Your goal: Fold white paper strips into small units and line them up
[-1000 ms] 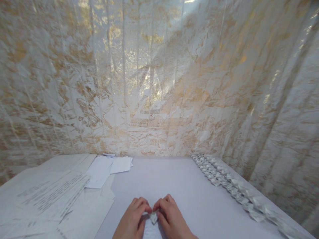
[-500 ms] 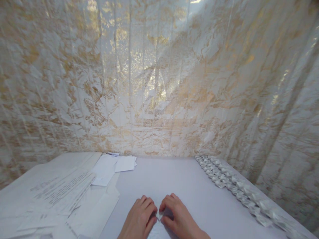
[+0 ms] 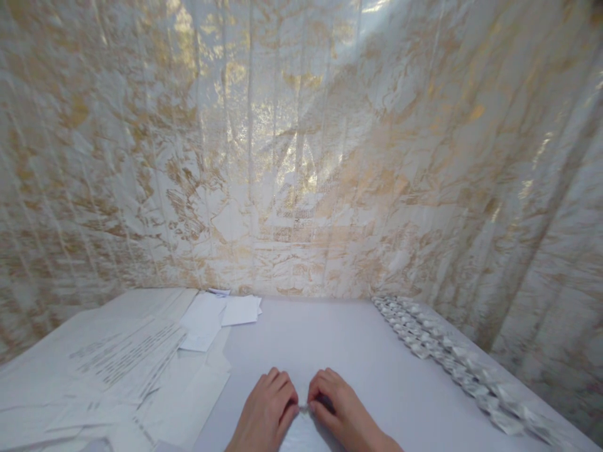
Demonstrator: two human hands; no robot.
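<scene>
A small piece of white paper (image 3: 304, 409) spans the narrow gap between my two hands, low in the middle of the view. My left hand (image 3: 271, 405) pinches its left side with thumb and curled fingers. On its other side my right hand (image 3: 338, 405) grips it the same way, fingertips bent down. Most of the paper is hidden behind the fingers, so its folds cannot be made out. Below it, between the wrists, a pale surface (image 3: 301, 436) shows, perhaps more paper.
Large printed sheets (image 3: 127, 364) overlap on the left of the white table (image 3: 320, 339). Small blank paper pieces (image 3: 240, 310) lie at the back left. Rows of folded paper pieces (image 3: 452, 364) run along the right edge. A shiny patterned curtain (image 3: 301, 157) hangs behind.
My fingertips have moved slightly apart, and the paper between them now looks flatter and narrower. The whole view has shifted a little.
</scene>
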